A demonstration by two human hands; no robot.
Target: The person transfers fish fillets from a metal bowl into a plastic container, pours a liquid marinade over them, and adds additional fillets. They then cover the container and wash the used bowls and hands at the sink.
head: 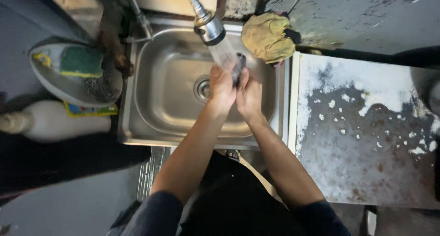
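Both hands, left hand (223, 85) & right hand (250, 93), pressed together gripping small dark object (239, 64) under faucet (208, 27) spray over sink (165, 80).

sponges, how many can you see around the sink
1: a green sponge lies in the white bowl left of the sink. Others may be hidden.

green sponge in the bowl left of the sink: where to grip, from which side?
Take the sponge by its two long edges, pinching across the short width, coming straight down from above. It lies flat and uppermost in the tilted white bowl, whose wall blocks a side approach. Both hands are under the faucet stream, so either would need to reach left.
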